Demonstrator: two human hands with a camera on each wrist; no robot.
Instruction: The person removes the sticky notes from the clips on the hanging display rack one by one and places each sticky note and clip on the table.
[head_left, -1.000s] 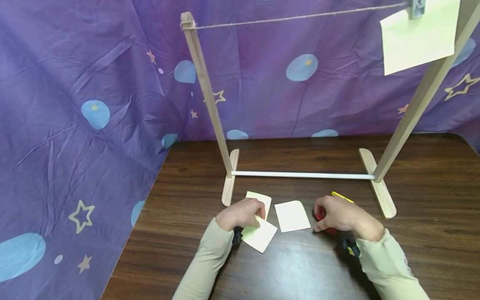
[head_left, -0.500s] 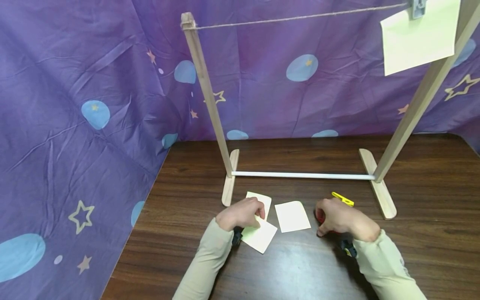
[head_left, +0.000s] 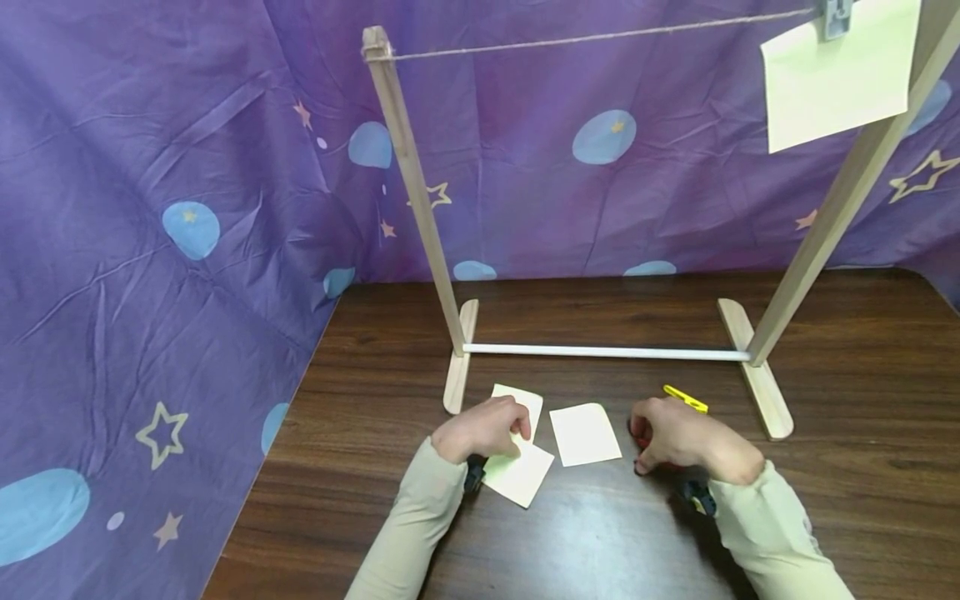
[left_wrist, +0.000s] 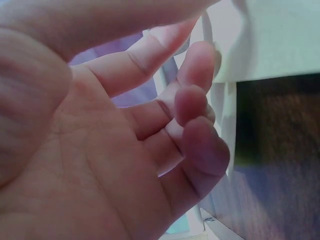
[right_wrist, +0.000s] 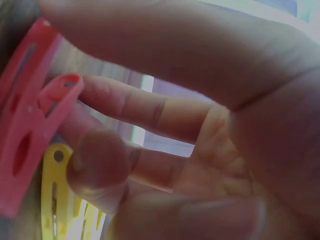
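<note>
My left hand (head_left: 487,425) pinches a pale yellow square of paper (head_left: 521,477) by its upper corner, with thumb and index finger. Partly under that hand lies a second paper square (head_left: 517,398). A third square (head_left: 585,433) is flat on the table between my hands. At the right, my right hand (head_left: 684,432) holds a red plastic clothespin (right_wrist: 37,130), thumb at one handle end and index finger at the other. The hand hides most of this clothespin in the head view. Just beyond the knuckles lies a yellow clothespin (head_left: 686,398).
Behind the papers stands a wooden frame with a left post (head_left: 416,183), a right post (head_left: 817,217) and a white crossbar (head_left: 607,352). A string (head_left: 600,36) spans its top. A grey clothespin (head_left: 836,21) holds a paper sheet (head_left: 832,92) there, at the right.
My right hand has shifted slightly right and toward me, so more of the yellow clothespin shows. The left hand and its paper have stayed nearly still.
</note>
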